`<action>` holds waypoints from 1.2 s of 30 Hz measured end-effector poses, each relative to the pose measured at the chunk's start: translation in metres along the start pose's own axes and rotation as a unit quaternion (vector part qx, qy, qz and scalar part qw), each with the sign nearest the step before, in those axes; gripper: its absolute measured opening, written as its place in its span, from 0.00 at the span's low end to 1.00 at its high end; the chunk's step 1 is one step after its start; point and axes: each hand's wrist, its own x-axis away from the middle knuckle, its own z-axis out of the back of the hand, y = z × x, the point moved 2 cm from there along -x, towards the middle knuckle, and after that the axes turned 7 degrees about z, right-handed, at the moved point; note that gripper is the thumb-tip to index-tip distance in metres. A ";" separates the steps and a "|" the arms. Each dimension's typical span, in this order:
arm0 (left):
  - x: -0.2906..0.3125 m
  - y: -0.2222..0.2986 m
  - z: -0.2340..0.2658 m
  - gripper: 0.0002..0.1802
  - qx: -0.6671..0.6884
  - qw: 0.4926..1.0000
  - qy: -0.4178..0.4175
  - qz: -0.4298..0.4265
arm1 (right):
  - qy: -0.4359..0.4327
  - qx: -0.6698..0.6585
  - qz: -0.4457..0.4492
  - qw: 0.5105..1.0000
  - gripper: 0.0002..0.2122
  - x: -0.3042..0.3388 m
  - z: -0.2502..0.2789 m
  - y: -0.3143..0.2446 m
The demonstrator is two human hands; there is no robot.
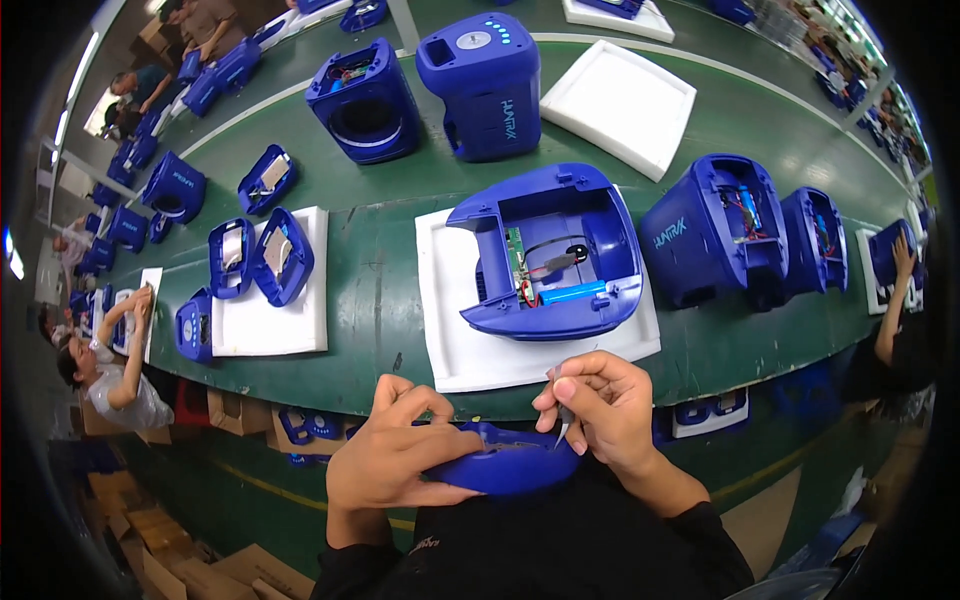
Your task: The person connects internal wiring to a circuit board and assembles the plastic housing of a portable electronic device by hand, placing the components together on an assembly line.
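Note:
In front of my body, my left hand (pixel 395 450) grips a blue plastic cover (pixel 515 468) by its left end, fingers over its top edge. Between the thumb and fingers of my right hand (pixel 605 405) is a pair of grey tweezers (pixel 564 412), its tip pointing down at the cover's right end. Just beyond, an open blue housing (pixel 560 325) lies on a white foam tray (pixel 450 372). Inside it show a green circuit board (pixel 517 262), a blue battery cell (pixel 572 293) and wires.
Blue housings with wires inside (pixel 685 255) stand to the right, and two more stand at the back, one with a closed top (pixel 480 105). Small blue covers lie on a foam tray (pixel 270 335) at the left. A person (pixel 115 375) works farther left, and another person's arm (pixel 893 300) reaches in at right.

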 end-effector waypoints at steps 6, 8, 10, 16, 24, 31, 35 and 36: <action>0.001 -0.024 0.004 0.25 -0.074 0.994 0.008 -0.078 | 0.085 0.042 0.014 0.995 0.07 0.005 -0.020 0.002; 0.001 -0.032 0.004 0.26 -0.062 0.992 0.022 -0.106 | 0.099 0.049 0.022 0.994 0.07 0.009 -0.027 0.003; -0.002 -0.035 0.010 0.26 -0.052 0.991 0.024 -0.124 | 0.113 0.056 0.029 0.992 0.06 0.012 -0.032 0.004; -0.004 -0.060 0.007 0.29 0.001 0.984 0.051 -0.170 | 0.117 0.078 0.078 0.987 0.04 0.021 -0.032 0.004; -0.032 -0.065 0.005 0.33 -0.052 0.988 0.051 -0.135 | 0.103 0.176 0.156 0.966 0.05 0.000 -0.027 -0.059; -0.042 -0.064 -0.016 0.33 0.030 0.968 0.220 -0.121 | -0.188 0.479 0.196 0.835 0.08 -0.083 -0.029 -0.139; -0.048 -0.063 -0.026 0.21 0.055 0.960 0.253 -0.102 | -0.159 0.629 0.265 0.713 0.11 -0.151 -0.007 -0.148; -0.049 -0.062 -0.028 0.21 0.054 0.961 0.253 -0.100 | -0.189 0.666 0.285 0.663 0.14 -0.169 -0.004 -0.139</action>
